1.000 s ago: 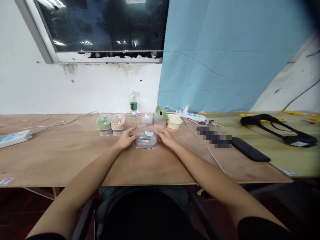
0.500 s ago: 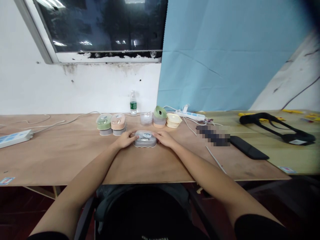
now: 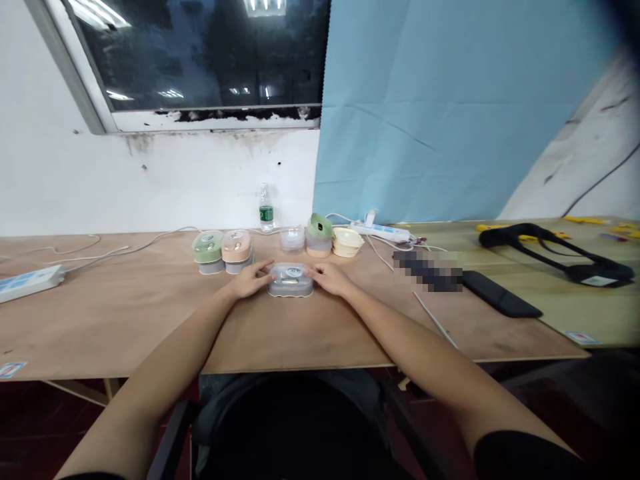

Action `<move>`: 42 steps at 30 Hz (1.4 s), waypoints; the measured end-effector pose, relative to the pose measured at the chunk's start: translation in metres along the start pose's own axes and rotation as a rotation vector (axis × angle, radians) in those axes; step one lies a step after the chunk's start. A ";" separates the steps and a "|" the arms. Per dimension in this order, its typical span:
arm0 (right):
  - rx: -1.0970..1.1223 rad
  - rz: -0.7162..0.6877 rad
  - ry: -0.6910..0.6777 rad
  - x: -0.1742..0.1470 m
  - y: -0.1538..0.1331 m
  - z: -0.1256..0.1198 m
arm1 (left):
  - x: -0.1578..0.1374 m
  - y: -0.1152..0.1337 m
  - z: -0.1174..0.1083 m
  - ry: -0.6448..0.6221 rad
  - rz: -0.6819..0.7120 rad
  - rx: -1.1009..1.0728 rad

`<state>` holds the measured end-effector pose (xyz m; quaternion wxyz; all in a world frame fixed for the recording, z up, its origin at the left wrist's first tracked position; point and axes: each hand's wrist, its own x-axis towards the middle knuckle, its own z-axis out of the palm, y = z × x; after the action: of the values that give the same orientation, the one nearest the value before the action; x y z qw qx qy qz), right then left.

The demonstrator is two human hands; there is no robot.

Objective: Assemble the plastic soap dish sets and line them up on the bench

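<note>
A gray lidded container (image 3: 291, 285) is held at its two ends on a wooden counter (image 3: 150, 313), its lid marked with a round sticker (image 3: 295, 272). The near-left end is clasped by the left hand (image 3: 251, 279), the opposite end by the right hand (image 3: 327, 277); how firmly it is gripped cannot be told. Behind the container to its left, a green-lidded box (image 3: 208, 247) and a pink-lidded box (image 3: 237, 245) are set side by side. Directly behind it, clear tubs (image 3: 293, 239) are backed by a green-labeled bottle (image 3: 267, 215). Behind it to the right, a tilted green piece (image 3: 321, 226) is seen atop a stack (image 3: 319, 246), flanked by cream tubs (image 3: 347, 242). Well to the container's right, a black frame (image 3: 595, 272) is laid out; well to its left, a white power strip (image 3: 30, 284) is visible.
</note>
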<state>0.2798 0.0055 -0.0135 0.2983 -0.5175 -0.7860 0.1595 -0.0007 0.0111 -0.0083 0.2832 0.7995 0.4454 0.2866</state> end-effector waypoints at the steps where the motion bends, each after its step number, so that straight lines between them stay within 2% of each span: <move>1: -0.004 -0.006 0.003 0.000 0.000 0.000 | 0.000 0.000 -0.001 -0.007 0.009 0.013; 7: 0.012 0.003 -0.017 0.000 0.000 0.000 | -0.003 0.002 0.001 -0.032 0.007 0.038; 12: 0.034 -0.004 -0.048 0.001 -0.001 -0.001 | -0.004 0.000 0.009 -0.061 0.174 0.118; 16: 0.065 -0.032 -0.062 0.000 -0.001 -0.003 | -0.003 0.002 0.011 -0.030 0.194 0.222; 21: 0.173 0.005 -0.039 0.000 0.002 -0.004 | -0.005 0.017 0.000 0.128 0.368 0.284; 23: 0.210 0.047 -0.022 0.001 0.004 -0.003 | -0.005 0.022 -0.009 0.248 0.429 0.310; 25: 0.222 0.066 -0.017 0.001 0.006 -0.002 | -0.004 0.021 -0.022 0.435 0.436 0.331; 27: 0.207 0.042 -0.029 0.001 0.007 -0.002 | -0.004 0.016 -0.038 0.699 0.390 0.345; 29: 0.171 -0.011 -0.058 0.000 0.006 -0.002 | -0.006 0.005 -0.056 0.937 0.275 0.344; 32: 0.115 -0.062 -0.094 -0.001 0.003 -0.004 | -0.013 -0.015 -0.079 1.136 0.045 0.353; 34: 0.099 -0.068 -0.105 -0.002 0.001 -0.004 | -0.018 -0.028 -0.090 1.199 -0.082 0.347; 37: 0.098 -0.072 -0.107 -0.002 0.000 -0.005 | -0.021 -0.045 -0.097 1.228 -0.238 0.302; 42: 0.094 -0.068 -0.112 -0.001 0.001 -0.004 | -0.016 -0.054 -0.094 1.212 -0.351 0.244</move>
<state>0.2832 0.0045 -0.0115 0.2829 -0.4663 -0.8102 0.2148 -0.1037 0.0395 0.0139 -0.0692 0.4373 0.6800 0.5844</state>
